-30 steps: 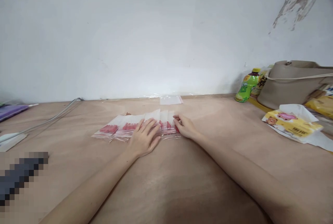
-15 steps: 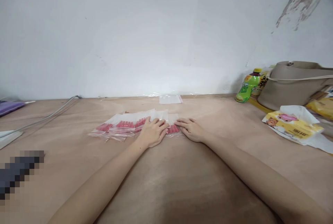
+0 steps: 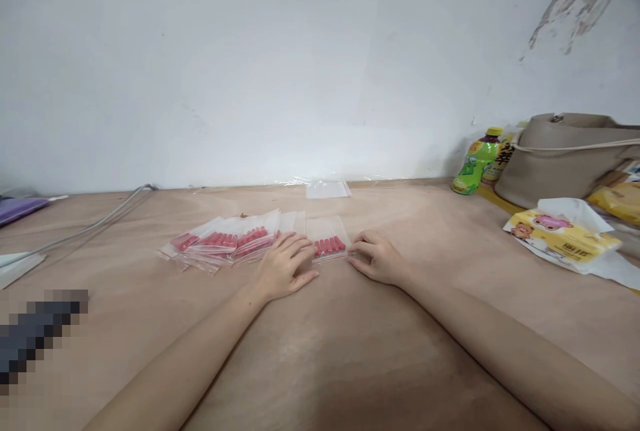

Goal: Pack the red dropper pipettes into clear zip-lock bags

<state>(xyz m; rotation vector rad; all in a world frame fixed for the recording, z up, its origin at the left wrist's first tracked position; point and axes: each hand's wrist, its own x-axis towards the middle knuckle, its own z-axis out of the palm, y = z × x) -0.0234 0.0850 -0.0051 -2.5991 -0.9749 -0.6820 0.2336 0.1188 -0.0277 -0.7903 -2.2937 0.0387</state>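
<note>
Several clear zip bags point(image 3: 217, 240) with red capsule-like pieces lie overlapping in a row on the wooden table point(image 3: 320, 351). At the right end of the row, one bag point(image 3: 330, 245) with several red pieces lies flat between my hands. My left hand point(image 3: 289, 267) rests palm down over the right part of the overlapping bags, fingers apart. My right hand point(image 3: 376, 257) is beside the right-end bag, fingers bent, with its fingertips at the bag's lower right corner. Whether those fingertips grip the bag cannot be made out.
A flat clear bag point(image 3: 327, 189) lies by the wall. At the right are a green bottle point(image 3: 475, 163), a grey-brown bag point(image 3: 555, 161) and a yellow tissue pack point(image 3: 560, 236). A cable point(image 3: 105, 219) and a pixelated dark object point(image 3: 40, 331) are at the left.
My left hand has slid left and the overlapping bags have shifted left with it. My right hand has moved slightly right, off the red pieces, uncovering the right-end bag.
</note>
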